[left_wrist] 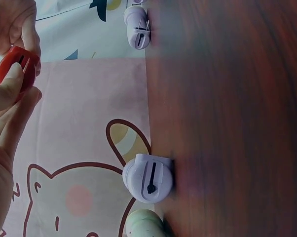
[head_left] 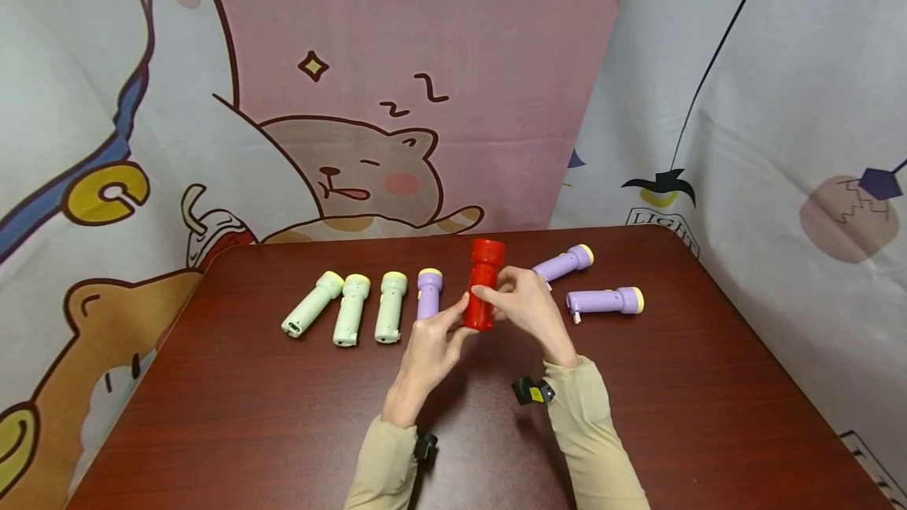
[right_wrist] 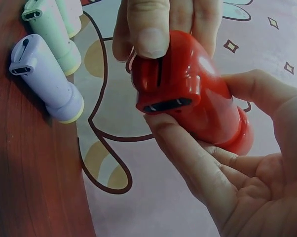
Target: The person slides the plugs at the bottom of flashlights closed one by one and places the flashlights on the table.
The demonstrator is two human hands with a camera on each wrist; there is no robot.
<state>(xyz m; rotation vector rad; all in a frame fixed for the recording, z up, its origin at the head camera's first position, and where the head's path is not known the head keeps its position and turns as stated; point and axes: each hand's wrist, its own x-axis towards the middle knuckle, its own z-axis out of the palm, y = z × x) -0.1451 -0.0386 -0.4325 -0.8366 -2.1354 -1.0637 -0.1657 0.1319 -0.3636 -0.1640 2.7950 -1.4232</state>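
Both hands hold a red flashlight (head_left: 485, 278) above the table, its wide head pointing up and away. My right hand (head_left: 530, 304) grips its barrel, with the thumb on one side and fingers on the other. At the tail, my left hand (head_left: 428, 349) pinches the end. In the right wrist view the left thumb (right_wrist: 151, 37) presses on the tail of the red flashlight (right_wrist: 205, 98), beside a dark slot, and a dark opening shows at its edge. The left wrist view shows the red tail end (left_wrist: 27, 59) between the two hands.
Left of the hands, three pale green flashlights (head_left: 350, 309) and a purple flashlight (head_left: 429, 293) lie on the brown table (head_left: 283, 415). Two more purple flashlights (head_left: 602, 301) lie at the right; a small piece (head_left: 576, 318) sticks out from the nearer one's tail. A patterned cloth (head_left: 524, 61) hangs behind.
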